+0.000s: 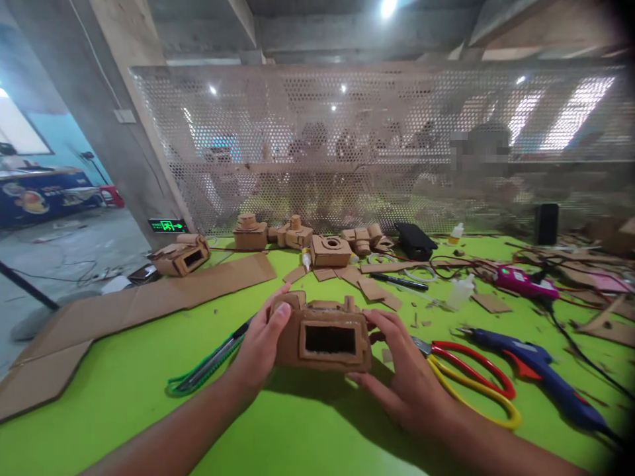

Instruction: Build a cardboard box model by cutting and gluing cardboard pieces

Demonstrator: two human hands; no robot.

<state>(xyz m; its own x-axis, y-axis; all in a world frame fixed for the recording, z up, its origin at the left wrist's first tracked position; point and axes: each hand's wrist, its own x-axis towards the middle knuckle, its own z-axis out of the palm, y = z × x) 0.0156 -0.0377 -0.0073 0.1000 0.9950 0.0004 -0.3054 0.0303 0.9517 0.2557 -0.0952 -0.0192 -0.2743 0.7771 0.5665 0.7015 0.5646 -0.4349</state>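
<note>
A brown cardboard camera model (327,367) is held between my two hands, above the green table. Its near face carries a framed rectangular opening, dark inside. My left hand (265,334) grips the model's left end, thumb on the near face. At the right end, my right hand (399,370) has its fingers curled around the side, with the thumb at the lower corner. Left of my left hand lies a utility knife (211,363) with a green cord. Scissors (471,383) with red and yellow handles are just right of my right hand.
A blue hot glue gun (540,370) lies at the right, its cable trailing off. Several cardboard models (330,252) line the table's back edge before a perforated metal screen (307,145). A long cardboard strip (198,287) stretches across the left. A pink power strip (526,284) sits at the back right.
</note>
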